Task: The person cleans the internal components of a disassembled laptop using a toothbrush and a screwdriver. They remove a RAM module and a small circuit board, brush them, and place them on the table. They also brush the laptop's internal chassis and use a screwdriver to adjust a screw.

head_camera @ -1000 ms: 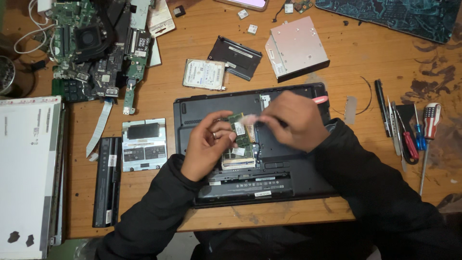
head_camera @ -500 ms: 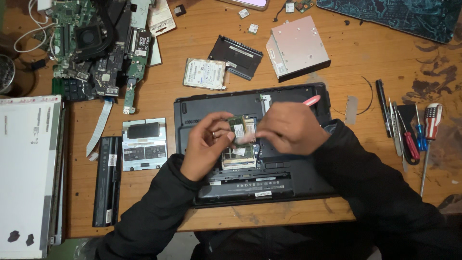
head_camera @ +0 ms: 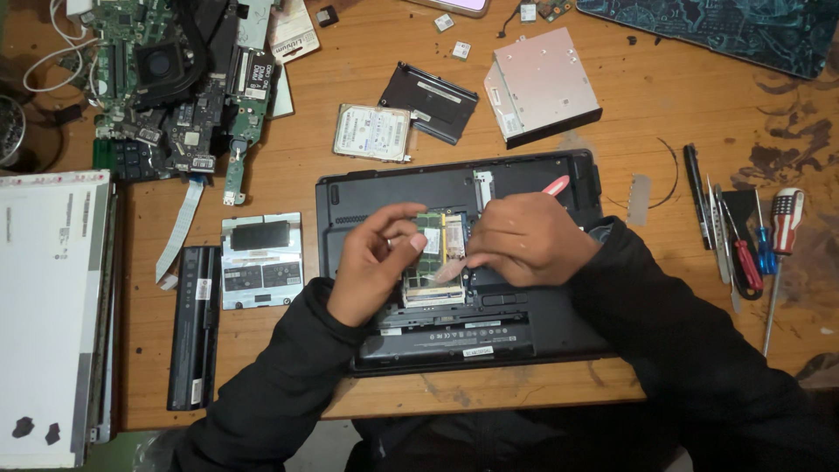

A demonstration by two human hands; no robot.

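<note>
Memory module in open laptop base, both hands on it

Wooden desk underneath everything. White display panel at far left edge. Black laptop base upside down at centre front, bottom cover off. Green motherboard with fan at top left. Silver optical drive top centre, hard drive and black cover plate left of it. Long black battery left of base, silver panel between them. Screwdrivers grouped at right. Left hand over bay, thumb and fingertips pinching left edge of memory module. Right hand closed around pink-handled tool, tip at module's right edge. Module seated in bay mid-base.
</note>
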